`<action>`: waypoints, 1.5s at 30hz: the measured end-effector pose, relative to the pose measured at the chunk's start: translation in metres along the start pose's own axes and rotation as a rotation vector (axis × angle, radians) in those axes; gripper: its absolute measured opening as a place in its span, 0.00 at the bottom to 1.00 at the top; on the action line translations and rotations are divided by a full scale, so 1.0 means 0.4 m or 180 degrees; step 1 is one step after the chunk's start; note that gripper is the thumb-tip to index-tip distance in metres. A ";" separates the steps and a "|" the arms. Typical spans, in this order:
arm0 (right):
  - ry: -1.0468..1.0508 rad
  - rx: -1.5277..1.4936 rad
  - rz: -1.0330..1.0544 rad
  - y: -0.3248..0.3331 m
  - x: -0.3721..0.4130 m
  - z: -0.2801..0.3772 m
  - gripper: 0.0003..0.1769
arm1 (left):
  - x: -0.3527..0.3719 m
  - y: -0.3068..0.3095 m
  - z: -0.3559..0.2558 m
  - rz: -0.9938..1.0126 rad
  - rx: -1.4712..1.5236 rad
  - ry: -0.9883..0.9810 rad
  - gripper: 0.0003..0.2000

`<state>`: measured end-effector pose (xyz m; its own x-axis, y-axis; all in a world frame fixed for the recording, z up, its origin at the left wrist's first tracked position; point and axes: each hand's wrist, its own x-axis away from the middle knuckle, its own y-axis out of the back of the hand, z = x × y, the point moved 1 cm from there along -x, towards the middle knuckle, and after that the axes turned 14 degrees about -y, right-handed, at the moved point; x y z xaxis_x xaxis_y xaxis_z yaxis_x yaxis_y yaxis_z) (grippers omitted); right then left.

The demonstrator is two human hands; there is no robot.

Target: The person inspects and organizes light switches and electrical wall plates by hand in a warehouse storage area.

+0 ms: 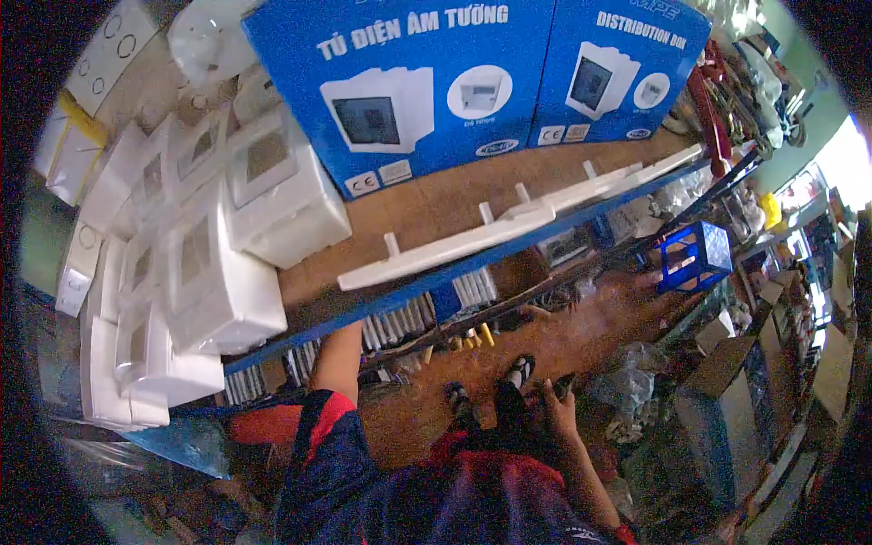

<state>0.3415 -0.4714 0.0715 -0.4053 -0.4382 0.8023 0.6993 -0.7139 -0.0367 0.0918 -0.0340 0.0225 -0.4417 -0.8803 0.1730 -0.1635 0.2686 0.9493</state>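
Observation:
My left forearm [338,359] reaches in under the front edge of the upper shelf, and the shelf hides the hand. Close by on the lower shelf stand rows of packed thin boxes [400,322]. Low beside my body, my right hand [560,409] is closed around a small dark object [564,386] that I cannot make out. On the upper shelf [391,213] sit blue distribution box cartons [427,86]. White plastic distribution boxes [218,272] are stacked to their left. A long white plastic strip [454,247] with short pegs lies along the shelf edge.
A blue plastic stool [695,257] stands on the brown floor [599,313] to the right. Open cardboard boxes [722,400] and clear plastic bags [627,386] crowd the right side. Yellow cylinders [477,339] sit low by the shelf.

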 end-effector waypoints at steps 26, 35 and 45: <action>0.0235 -0.0552 0.0285 0.059 -0.154 -0.101 0.22 | 0.122 -0.143 -0.026 -0.0068 0.0075 -0.0697 0.31; 0.0244 0.0099 0.0120 -0.011 -0.084 -0.040 0.14 | 0.068 -0.089 0.011 0.0287 0.0691 -0.0588 0.31; 0.0348 0.0176 -0.0050 0.035 -0.068 -0.034 0.16 | -0.006 -0.177 0.020 0.0091 0.0245 -0.1137 0.31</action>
<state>0.3544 -0.4768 0.0410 -0.4761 -0.4864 0.7326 0.7226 -0.6912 0.0107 0.0972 -0.0479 -0.0473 -0.7250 -0.6837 0.0836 -0.2066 0.3316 0.9205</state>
